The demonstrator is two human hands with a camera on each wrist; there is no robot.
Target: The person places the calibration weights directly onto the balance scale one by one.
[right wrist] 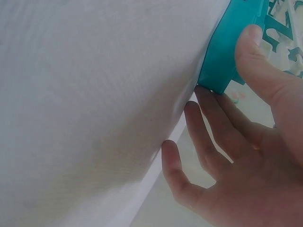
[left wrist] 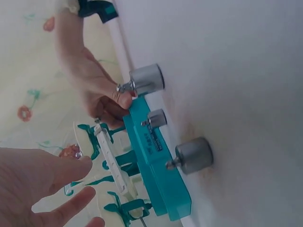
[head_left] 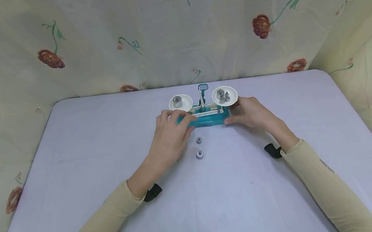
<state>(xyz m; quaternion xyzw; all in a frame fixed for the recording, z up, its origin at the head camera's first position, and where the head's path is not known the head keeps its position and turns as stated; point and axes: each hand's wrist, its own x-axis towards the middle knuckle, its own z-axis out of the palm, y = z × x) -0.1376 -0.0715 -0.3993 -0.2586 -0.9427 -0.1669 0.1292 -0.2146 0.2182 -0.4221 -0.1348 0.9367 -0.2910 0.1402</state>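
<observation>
A teal and white balance scale (head_left: 209,120) stands at the table's far side. Its left pan (head_left: 189,107) holds one metal weight (head_left: 177,102); three smaller weights (head_left: 227,96) sit in the right pan (head_left: 233,99). My right hand (head_left: 253,113) grips the right end of the base, thumb (right wrist: 248,47) on its front and fingertips behind the end. Over the scale's left end is my left hand (head_left: 170,133), its fingers extended and spread in the left wrist view. In front of the base stand three knobbed weights, a small one (left wrist: 157,118) between two larger ones (left wrist: 194,156).
A pale cloth covers the table (head_left: 218,205). Behind the far edge hangs a flowered curtain (head_left: 162,33), which also runs down both sides. Black wrist straps (head_left: 153,192) show below the sleeves (head_left: 104,219).
</observation>
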